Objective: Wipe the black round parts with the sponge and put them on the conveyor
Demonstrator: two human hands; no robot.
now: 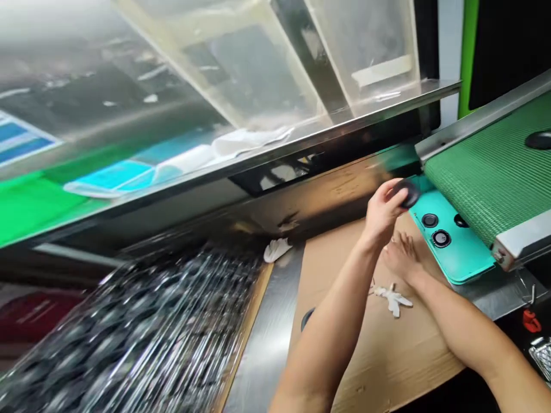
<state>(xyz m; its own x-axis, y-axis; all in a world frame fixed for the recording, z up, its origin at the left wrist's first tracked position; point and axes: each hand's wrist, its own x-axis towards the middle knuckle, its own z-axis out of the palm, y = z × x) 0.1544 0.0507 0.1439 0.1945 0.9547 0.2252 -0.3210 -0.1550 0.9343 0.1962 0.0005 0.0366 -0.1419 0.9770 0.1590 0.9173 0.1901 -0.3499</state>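
Note:
My left hand (382, 211) is closed on a black round disc-shaped part (408, 194), pinched between thumb and fingers above the near edge of a teal tray (467, 258). Several black round parts lie in that tray, among them a ringed one (441, 238). Below and to the right of my left wrist, my right hand (401, 254) rests low over a cardboard sheet (340, 355), its fingers apart and nothing visible in them. White crumpled scraps (394, 299) lie on the cardboard beside my right forearm. Another dark round part (307, 317) is mostly hidden behind my left forearm.
A green mesh conveyor belt (486, 172) runs on the right, carrying a black round part (539, 140). Trays of black parts under shiny plastic (172, 338) fill the left. A metal shelf (361, 120) crosses above the bench. A white scrap (276, 250) lies near the back.

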